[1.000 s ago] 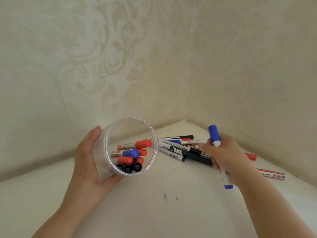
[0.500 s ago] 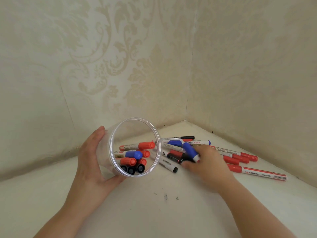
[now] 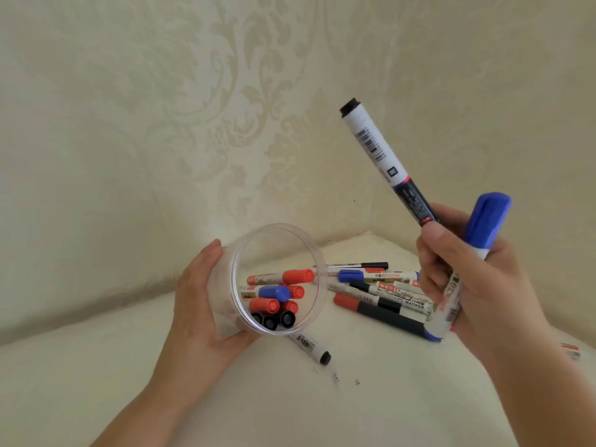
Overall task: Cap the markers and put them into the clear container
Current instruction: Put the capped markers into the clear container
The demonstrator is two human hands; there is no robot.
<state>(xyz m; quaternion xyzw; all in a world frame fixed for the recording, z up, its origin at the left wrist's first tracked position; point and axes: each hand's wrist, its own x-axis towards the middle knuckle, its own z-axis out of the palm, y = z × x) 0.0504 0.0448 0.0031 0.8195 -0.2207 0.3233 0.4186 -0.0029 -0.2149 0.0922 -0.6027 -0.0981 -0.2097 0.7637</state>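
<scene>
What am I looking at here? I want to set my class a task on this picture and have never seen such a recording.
No machine: a person's two bare hands, filmed by a camera worn on the head, looking forward and down. The left hand holds a clear container tilted on its side, with capped red, blue and black markers inside. The right hand grips two markers: a blue-capped marker and a black-ended marker pointing upward. More loose markers lie in a pile on the pale surface, in a wallpapered corner.
</scene>
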